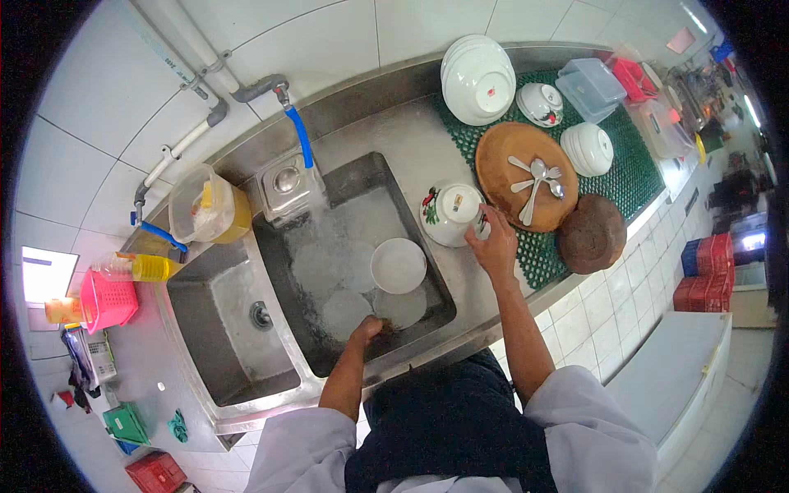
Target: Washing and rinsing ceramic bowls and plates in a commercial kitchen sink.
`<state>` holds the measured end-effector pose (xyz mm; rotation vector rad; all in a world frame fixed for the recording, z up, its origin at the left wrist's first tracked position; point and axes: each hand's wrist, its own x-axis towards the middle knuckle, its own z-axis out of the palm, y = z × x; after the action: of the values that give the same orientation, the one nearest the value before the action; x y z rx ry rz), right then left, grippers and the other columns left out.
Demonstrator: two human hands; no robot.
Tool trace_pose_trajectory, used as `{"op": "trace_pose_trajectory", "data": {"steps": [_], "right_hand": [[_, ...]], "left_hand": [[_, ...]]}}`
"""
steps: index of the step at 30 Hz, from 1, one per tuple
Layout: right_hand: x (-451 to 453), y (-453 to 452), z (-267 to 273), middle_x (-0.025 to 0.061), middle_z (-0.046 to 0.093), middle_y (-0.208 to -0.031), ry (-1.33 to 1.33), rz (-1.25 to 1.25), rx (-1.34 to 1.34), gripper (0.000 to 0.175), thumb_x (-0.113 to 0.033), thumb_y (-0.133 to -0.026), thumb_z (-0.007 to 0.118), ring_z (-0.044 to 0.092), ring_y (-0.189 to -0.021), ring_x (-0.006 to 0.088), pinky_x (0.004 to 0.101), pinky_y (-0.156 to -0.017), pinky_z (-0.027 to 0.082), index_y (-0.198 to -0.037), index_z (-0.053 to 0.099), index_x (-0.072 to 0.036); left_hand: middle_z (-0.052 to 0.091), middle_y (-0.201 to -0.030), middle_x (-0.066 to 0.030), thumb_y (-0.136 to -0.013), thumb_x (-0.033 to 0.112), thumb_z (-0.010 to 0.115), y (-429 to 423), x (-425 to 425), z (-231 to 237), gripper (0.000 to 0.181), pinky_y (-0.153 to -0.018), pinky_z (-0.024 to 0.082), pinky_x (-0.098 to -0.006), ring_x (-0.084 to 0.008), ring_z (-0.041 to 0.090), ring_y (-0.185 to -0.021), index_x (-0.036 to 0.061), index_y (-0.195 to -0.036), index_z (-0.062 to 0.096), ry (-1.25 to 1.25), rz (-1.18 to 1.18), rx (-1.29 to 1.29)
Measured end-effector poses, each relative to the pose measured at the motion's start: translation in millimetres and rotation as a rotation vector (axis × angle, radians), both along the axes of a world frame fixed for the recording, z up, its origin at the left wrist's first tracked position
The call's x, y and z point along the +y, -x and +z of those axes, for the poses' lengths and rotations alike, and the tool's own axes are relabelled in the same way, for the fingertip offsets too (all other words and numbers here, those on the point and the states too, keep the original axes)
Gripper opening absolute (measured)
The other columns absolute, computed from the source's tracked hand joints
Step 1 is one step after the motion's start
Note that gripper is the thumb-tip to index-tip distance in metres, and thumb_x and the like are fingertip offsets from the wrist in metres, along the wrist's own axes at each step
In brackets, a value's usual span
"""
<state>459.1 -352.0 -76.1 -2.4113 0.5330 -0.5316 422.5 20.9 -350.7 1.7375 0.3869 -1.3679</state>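
My right hand [495,243] has its thumb and fingers at the near side of an upside-down white bowl with painted decoration [441,215], which rests on the steel counter beside the green mat. My left hand [368,333] reaches into the water at the near edge of the filled sink basin; its fingers are partly hidden, and whether they hold something cannot be made out. A small white bowl [399,266] lies at the water's surface. Several pale round dishes [348,314] lie underwater. Water runs from a blue hose [298,137] into the basin.
On the green mesh mat [635,154] are stacked white bowls [478,80], a brown round board [502,148] with spoons and a fork, a dark brown round object [592,234] and plastic containers [590,89]. Left are a second basin [234,320], a tub [203,209] and a pink basket [110,299].
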Motion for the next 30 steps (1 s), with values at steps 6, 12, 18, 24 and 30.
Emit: {"op": "trace_pose_trajectory", "data": {"steps": [6, 12, 18, 24, 30], "right_hand": [[-16, 13, -4, 0.0149, 0.062, -0.121, 0.075, -0.032, 0.045, 0.058, -0.027, -0.075, 0.077, 0.060, -0.109, 0.0341, 0.0452, -0.094, 0.045, -0.124, 0.058, -0.002], [-14, 14, -2, 0.0143, 0.062, -0.122, 0.140, -0.019, 0.044, 0.062, -0.027, -0.073, 0.077, 0.060, -0.111, 0.0328, 0.0475, -0.094, 0.045, -0.126, 0.057, -0.003], [-11, 11, 3, 0.0156, 0.063, -0.117, 0.123, -0.012, 0.008, 0.057, -0.021, -0.073, 0.077, 0.063, -0.103, 0.0324, 0.0424, -0.090, 0.050, -0.124, 0.059, -0.004], [-24, 10, -6, 0.0132, 0.062, -0.118, -0.031, -0.042, 0.133, 0.057, -0.022, -0.073, 0.076, 0.061, -0.106, 0.0334, 0.0457, -0.093, 0.046, -0.127, 0.058, -0.011], [13, 20, 5, 0.0165, 0.064, -0.102, 0.197, -0.092, -0.123, 0.039, -0.005, -0.077, 0.061, 0.060, -0.101, 0.0383, 0.0475, -0.089, 0.047, -0.115, 0.063, -0.006]], "left_hand": [[0.067, -0.104, -0.0210, -0.079, 0.016, 0.056, -10, -44, -2, 0.042, -0.077, 0.048, -0.0434, -0.0310, 0.063, -0.094, -0.0112, -0.109, 0.063, -0.154, -0.075, -0.078], [0.068, -0.105, -0.0230, -0.078, 0.029, 0.063, -8, -35, 10, 0.046, -0.086, 0.049, -0.0420, -0.0347, 0.065, -0.099, -0.0064, -0.108, 0.067, -0.249, -0.175, -0.143], [0.067, -0.114, -0.0234, -0.077, 0.045, 0.065, -2, 5, -43, 0.054, -0.092, 0.049, -0.0441, -0.0340, 0.064, -0.106, 0.0006, -0.108, 0.070, -0.245, -0.610, -0.204], [0.065, -0.119, -0.0229, -0.081, 0.043, 0.061, -3, 15, -82, 0.055, -0.092, 0.049, -0.0440, -0.0328, 0.063, -0.110, -0.0008, -0.112, 0.067, -0.240, -0.658, -0.069], [0.059, -0.127, -0.0218, -0.086, 0.042, 0.057, 4, 27, -91, 0.055, -0.095, 0.046, -0.0443, -0.0319, 0.058, -0.116, -0.0007, -0.121, 0.060, -0.258, -0.623, 0.027]]}}
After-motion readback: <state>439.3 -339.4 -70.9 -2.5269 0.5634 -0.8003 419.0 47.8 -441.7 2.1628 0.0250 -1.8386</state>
